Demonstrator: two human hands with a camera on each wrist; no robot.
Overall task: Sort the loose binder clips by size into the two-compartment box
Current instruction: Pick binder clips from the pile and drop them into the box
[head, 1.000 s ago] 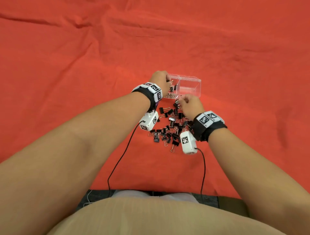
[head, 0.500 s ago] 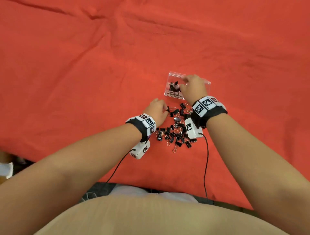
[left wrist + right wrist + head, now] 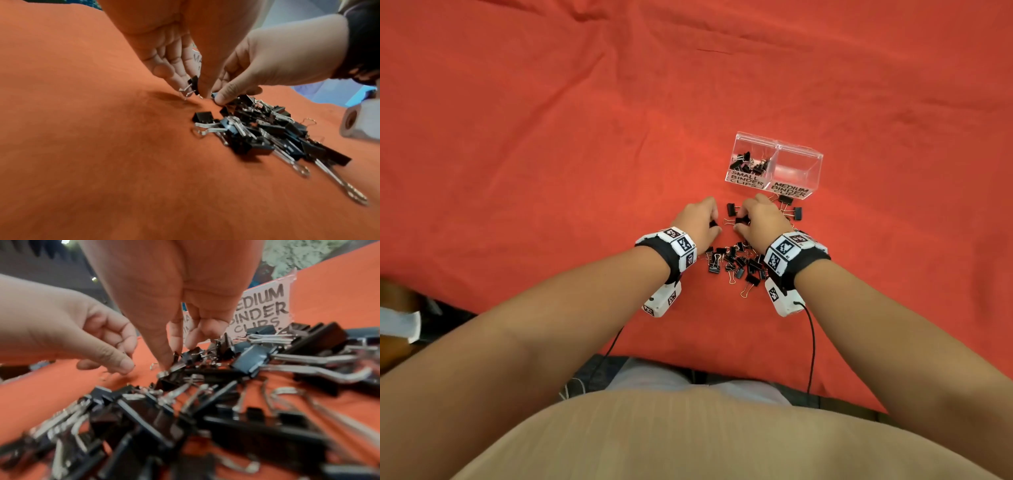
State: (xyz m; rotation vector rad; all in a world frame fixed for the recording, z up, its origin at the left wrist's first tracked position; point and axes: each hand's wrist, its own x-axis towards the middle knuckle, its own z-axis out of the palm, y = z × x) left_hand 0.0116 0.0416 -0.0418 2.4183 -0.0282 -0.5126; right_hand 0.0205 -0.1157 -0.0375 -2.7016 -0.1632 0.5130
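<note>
Presently left hand (image 3: pixel 164 53) pinches 1 small clip (image 3: pixel 193 83); right hand (image 3: pixel 763 219) pinches in the clip pile (image 3: pixel 736 263), blocking the box (image 3: pixel 799 156) front; red cloth (image 3: pixel 551 154) beneath.

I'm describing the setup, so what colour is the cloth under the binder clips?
Plain orange-red cloth, clearest in the head view.

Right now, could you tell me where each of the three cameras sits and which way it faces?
Head: on the head, looking down at the two-compartment box, the clip pile and the red cloth; both forearms, left hand, right hand and torso show.
Left wrist: under the left wrist, facing along the left hand's fingers, which pinch a small clip.
Right wrist: low over the pile, facing the box's MEDIUM label; right fingers show.
Shared: each wrist view shows the other hand and the pile.
</note>
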